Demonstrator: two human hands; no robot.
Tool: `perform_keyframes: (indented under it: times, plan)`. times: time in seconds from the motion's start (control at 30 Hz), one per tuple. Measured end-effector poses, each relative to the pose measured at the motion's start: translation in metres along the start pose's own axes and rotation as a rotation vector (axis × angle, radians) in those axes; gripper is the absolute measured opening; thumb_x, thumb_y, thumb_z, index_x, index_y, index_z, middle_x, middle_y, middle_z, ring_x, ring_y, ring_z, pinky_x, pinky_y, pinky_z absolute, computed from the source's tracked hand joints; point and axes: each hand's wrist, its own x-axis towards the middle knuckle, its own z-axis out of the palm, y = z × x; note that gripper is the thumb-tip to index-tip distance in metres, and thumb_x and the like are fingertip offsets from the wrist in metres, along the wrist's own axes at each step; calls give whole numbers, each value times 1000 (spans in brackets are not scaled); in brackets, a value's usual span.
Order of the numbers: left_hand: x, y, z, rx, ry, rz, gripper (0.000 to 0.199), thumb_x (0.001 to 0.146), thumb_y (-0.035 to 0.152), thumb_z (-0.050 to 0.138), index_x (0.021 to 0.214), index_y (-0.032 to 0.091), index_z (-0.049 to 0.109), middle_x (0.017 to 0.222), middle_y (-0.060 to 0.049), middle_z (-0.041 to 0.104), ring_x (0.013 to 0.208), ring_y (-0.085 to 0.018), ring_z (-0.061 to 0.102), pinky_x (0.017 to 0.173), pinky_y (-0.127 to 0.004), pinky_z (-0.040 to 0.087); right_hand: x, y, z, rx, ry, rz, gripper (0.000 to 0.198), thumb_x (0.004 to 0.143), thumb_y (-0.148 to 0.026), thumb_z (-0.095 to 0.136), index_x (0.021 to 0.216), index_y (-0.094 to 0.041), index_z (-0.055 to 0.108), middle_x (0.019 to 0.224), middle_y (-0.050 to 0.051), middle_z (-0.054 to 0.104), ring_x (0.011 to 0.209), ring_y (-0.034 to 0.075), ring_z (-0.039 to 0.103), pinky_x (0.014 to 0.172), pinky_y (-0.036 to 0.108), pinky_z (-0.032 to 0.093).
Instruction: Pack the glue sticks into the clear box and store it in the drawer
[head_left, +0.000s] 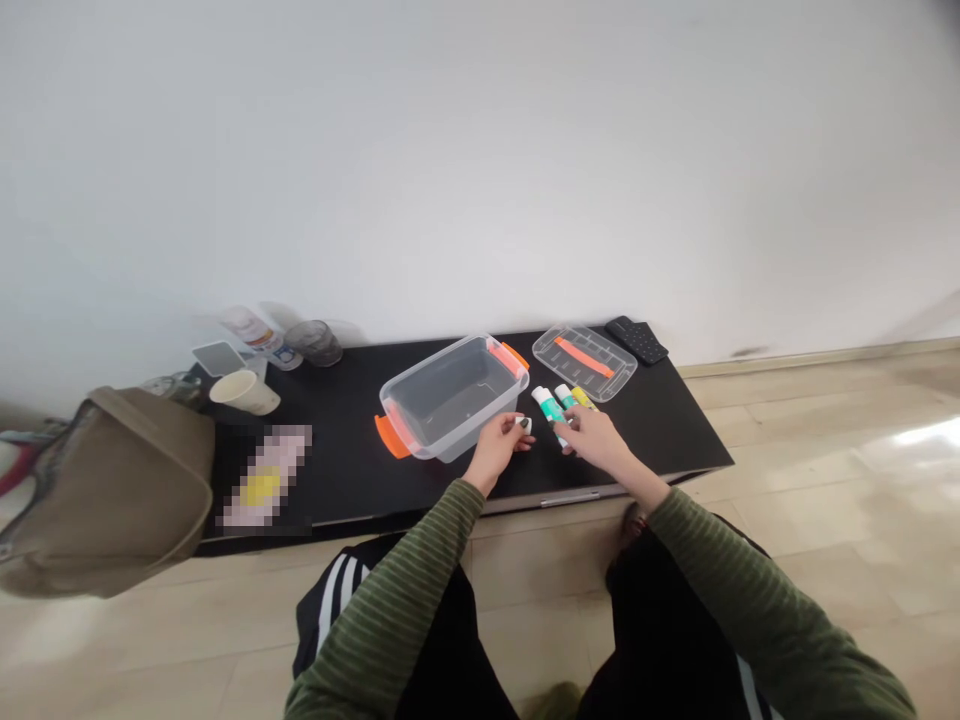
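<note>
My left hand [501, 445] is closed around a small white object [523, 426], too small to name, just in front of the clear plastic box's right end. My right hand [589, 437] has its thumb and fingers on the lower end of a green-and-white glue stick [550, 404]. Behind those fingers lie a second green-and-white glue stick [565, 395] and a yellow tube [582, 398], both partly hidden. The clear plastic box [450, 440] stands lidless, with orange latches at both ends. Its clear lid [619, 380], with an orange handle, lies flat behind the tubes.
A black cabinet top [337, 470] runs along the white wall. At its left are a brown bag [127, 490], a paper cup [245, 392], a dark glass [315, 343], a spray can [259, 335] and a blurred-out packet [266, 480]. A black object [637, 340] lies at the back right.
</note>
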Motion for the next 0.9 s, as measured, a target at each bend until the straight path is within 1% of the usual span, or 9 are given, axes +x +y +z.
perform_keyframes:
  times: [0.13, 0.23, 0.33, 0.4, 0.53, 0.6, 0.8, 0.9]
  plan:
    - [-3, 3, 1, -269, -49, -90, 12, 87, 23, 67, 90, 12, 64, 89, -9, 72, 76, -14, 71, 74, -26, 57, -15, 3, 1, 26, -33, -78, 17, 86, -33, 59, 97, -20, 64, 74, 1, 71, 62, 15, 69, 66, 26, 51]
    - [-5, 5, 0, -353, -66, -122, 12, 86, 24, 68, 86, 12, 67, 86, -9, 73, 78, -14, 71, 80, -28, 58, -24, 2, 0, -44, -42, -184, 16, 84, -32, 61, 94, -21, 66, 71, 0, 70, 64, 16, 68, 68, 27, 50]
    - [-6, 7, -1, -347, -71, -107, 15, 83, 27, 71, 87, 12, 69, 83, -7, 73, 78, -14, 69, 84, -30, 58, -29, 1, -4, -137, -11, -254, 20, 84, -35, 62, 97, -22, 69, 73, 1, 69, 67, 17, 65, 70, 28, 49]
    - [-6, 9, -1, -321, -69, -83, 20, 82, 31, 73, 91, 13, 71, 84, -7, 72, 79, -14, 69, 87, -32, 57, -28, 1, -9, -171, 6, -282, 24, 84, -34, 62, 103, -22, 70, 82, 2, 71, 73, 18, 65, 73, 29, 49]
    - [-8, 12, -2, -268, -72, -47, 29, 78, 34, 77, 99, 13, 73, 88, -6, 72, 84, -14, 68, 91, -35, 56, -24, 3, -18, -190, 20, -348, 32, 85, -29, 62, 115, -25, 70, 109, 5, 71, 99, 22, 65, 89, 34, 47]
    - [-9, 13, -1, -257, -80, -45, 32, 76, 33, 79, 100, 13, 73, 90, -6, 72, 85, -14, 68, 92, -35, 56, -21, 6, -19, -197, 19, -373, 34, 87, -28, 61, 120, -25, 69, 115, 7, 70, 106, 23, 63, 94, 36, 45]
    - [-10, 14, 0, -256, -71, -38, 36, 72, 34, 82, 100, 13, 75, 91, -6, 71, 85, -14, 67, 91, -34, 54, -18, 12, -12, -179, 49, -432, 36, 90, -29, 59, 125, -22, 66, 117, 9, 67, 106, 22, 62, 96, 35, 45]
    - [-13, 15, 0, -244, -79, -9, 40, 69, 35, 84, 100, 13, 75, 93, -6, 72, 87, -14, 66, 93, -35, 53, -18, 12, -12, -183, 48, -446, 35, 90, -29, 58, 124, -23, 67, 116, 8, 68, 106, 22, 62, 95, 35, 46]
